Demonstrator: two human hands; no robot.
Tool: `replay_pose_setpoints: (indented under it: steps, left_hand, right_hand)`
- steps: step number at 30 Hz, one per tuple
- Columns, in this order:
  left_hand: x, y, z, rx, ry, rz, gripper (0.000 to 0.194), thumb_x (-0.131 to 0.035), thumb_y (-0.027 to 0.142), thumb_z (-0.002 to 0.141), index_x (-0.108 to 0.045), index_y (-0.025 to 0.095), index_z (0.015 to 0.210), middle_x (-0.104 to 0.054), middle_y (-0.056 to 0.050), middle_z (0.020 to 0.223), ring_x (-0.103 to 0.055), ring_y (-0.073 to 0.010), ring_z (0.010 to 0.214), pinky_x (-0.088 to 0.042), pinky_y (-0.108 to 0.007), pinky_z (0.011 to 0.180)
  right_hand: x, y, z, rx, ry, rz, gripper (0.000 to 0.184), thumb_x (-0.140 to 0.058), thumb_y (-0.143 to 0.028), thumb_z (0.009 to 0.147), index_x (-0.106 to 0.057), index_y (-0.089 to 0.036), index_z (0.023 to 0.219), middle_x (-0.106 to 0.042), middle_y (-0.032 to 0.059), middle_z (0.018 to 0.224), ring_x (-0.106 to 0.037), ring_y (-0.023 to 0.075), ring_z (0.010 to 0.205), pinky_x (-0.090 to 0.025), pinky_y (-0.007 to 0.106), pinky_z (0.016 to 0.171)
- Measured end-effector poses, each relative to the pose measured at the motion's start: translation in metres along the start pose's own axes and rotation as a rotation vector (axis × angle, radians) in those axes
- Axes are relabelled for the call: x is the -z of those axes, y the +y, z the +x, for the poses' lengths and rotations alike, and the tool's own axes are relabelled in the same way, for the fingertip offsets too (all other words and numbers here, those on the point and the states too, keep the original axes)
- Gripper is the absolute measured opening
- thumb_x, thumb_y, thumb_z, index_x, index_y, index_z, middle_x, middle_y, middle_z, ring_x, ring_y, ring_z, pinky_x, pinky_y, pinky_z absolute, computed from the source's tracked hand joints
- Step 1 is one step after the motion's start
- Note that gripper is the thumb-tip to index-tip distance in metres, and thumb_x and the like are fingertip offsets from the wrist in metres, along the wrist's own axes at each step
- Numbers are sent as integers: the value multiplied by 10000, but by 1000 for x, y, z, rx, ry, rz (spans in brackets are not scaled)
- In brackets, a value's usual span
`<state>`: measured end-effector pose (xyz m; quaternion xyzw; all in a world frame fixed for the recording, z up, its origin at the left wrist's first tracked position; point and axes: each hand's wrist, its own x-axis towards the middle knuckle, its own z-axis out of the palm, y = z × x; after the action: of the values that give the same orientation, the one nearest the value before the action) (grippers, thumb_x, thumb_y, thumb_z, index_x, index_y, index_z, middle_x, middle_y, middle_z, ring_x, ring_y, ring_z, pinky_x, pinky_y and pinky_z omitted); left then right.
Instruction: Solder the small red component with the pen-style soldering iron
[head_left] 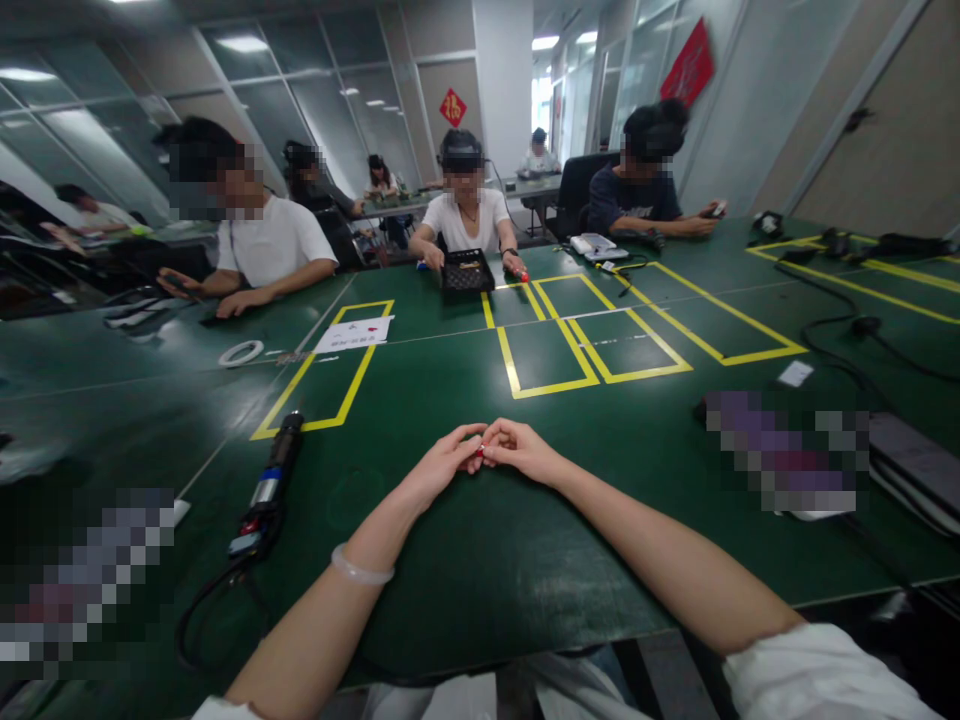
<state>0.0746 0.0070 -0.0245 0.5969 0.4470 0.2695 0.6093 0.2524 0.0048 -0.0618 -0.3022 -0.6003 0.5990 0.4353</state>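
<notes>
My left hand (442,463) and my right hand (519,447) meet at the middle of the green table (465,560). Both are pinched together on a small red thing (480,452) held between the fingertips; it is too small to name. A pale bangle (361,569) circles my left wrist. Both forearms rest on the table top.
A black and silver power tool (270,485) with a cable lies to my left. Yellow tape boxes (592,335) mark the table. A tape roll (241,352) and a white paper (354,333) lie further left. Across the table a person has a black tray (466,271). Other people sit around.
</notes>
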Motion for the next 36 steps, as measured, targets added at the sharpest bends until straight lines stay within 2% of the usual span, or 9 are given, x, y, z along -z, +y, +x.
replay_pose_setpoints:
  steps: [3, 6, 12, 20, 25, 28, 30, 34, 36]
  left_hand:
    - [0, -8, 3, 10, 28, -98, 403, -559, 486, 828, -572, 121, 999, -612, -24, 738, -550, -100, 650, -437, -251, 659]
    - [1, -11, 3, -4, 39, -68, 345, -617, 440, 797, -566, 130, 939, -626, -25, 756, -569, -103, 678, -450, -259, 705]
    - [2, -10, -2, -239, 105, 173, 264, -613, 382, 792, -578, 167, 942, -621, -11, 801, -593, -138, 770, -452, -272, 736]
    - [1, -11, -4, -375, 173, 432, 146, -597, 276, 790, -574, 196, 909, -620, -25, 909, -593, -157, 859, -465, -302, 826]
    - [11, 0, -16, -374, 169, 631, 322, -587, 312, 802, -536, 201, 1100, -604, -62, 1055, -588, -191, 977, -462, -337, 884]
    - [31, 12, -38, -322, 189, 824, 462, -529, 413, 842, -476, 233, 1264, -547, -79, 1218, -536, -220, 1121, -426, -373, 964]
    - [54, 14, -57, -255, 238, 963, 518, -477, 475, 860, -434, 256, 1327, -498, -80, 1304, -492, -240, 1191, -397, -399, 1002]
    - [118, -5, -101, -74, 479, 1202, 667, -440, 546, 837, -369, 176, 1387, -401, -132, 1419, -394, -298, 1294, -335, -437, 1058]
    - [154, -23, -124, 98, 620, 1277, 783, -449, 599, 802, -324, 125, 1413, -352, -185, 1448, -397, -357, 1284, -352, -476, 1030]
  right_hand:
    - [2, 4, 2, 23, 61, -37, 372, -714, -449, 747, -542, -159, 905, -600, -24, 688, -564, 108, 620, -436, 230, 601]
    - [3, 7, 2, 42, 43, -76, 364, -706, -430, 759, -539, -157, 932, -576, -36, 664, -545, 102, 598, -418, 224, 586]
    - [2, 10, 3, 7, 48, -101, 332, -636, -448, 815, -524, -171, 958, -599, -12, 728, -572, 121, 654, -459, 250, 625]
    - [2, 11, 2, 34, 61, -248, 249, -648, -352, 806, -550, -168, 942, -605, 11, 825, -560, 122, 707, -451, 245, 653]
    - [3, 6, 0, 58, 67, -354, 182, -623, -280, 814, -569, -161, 942, -614, 11, 824, -551, 123, 702, -424, 238, 632]
    - [3, 6, 0, 48, 58, -362, 188, -625, -272, 812, -574, -160, 954, -618, 12, 827, -546, 122, 694, -421, 239, 630]
    - [3, 5, -1, 43, 43, -370, 191, -627, -272, 813, -582, -156, 958, -618, 14, 821, -540, 121, 687, -419, 241, 633]
    - [2, 4, -2, 38, 26, -392, 189, -628, -271, 817, -592, -151, 958, -603, 7, 794, -522, 115, 669, -410, 238, 628]
    - [2, 3, -2, 35, 20, -395, 190, -629, -273, 817, -592, -150, 956, -594, 3, 780, -518, 115, 665, -406, 236, 622]
